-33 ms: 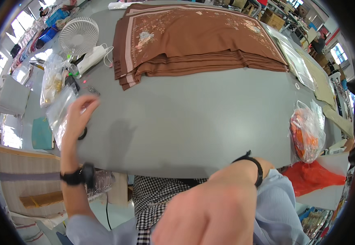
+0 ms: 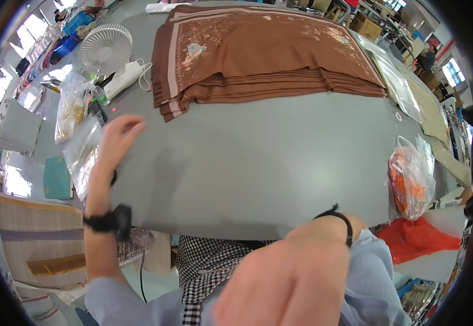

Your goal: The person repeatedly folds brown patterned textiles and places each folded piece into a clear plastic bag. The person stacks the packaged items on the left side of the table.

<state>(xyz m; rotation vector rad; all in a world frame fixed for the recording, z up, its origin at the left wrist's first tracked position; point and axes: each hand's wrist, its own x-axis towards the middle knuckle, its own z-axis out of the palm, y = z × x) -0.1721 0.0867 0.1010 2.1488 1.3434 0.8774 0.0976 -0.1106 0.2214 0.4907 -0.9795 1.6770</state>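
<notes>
My left hand [image 2: 119, 140] is held over the left part of the grey table [image 2: 236, 157], right of a clear plastic bag [image 2: 82, 149]. Its fingers are loosely bent, with a gap at the thumb, and nothing shows between them. A dark band circles that wrist. Large and blurred, my right hand [image 2: 288, 280] is raised close to the camera in front of my body; its fingers are hidden below the frame. Beyond both hands, a stack of folded brown scarves [image 2: 269, 49] with floral print and pale striped borders lies at the far side.
A white fan [image 2: 106, 49], a white power strip [image 2: 123, 80] and a bag of yellowish pieces [image 2: 72, 111] stand far left. At right are a plastic bag with orange contents [image 2: 407, 179], flat clear packaging [image 2: 394, 81] and a red bag [image 2: 421, 239] below the table edge.
My left hand has moved up and to the right, now covering a small item that showed on the table. My right hand has shifted slightly right.
</notes>
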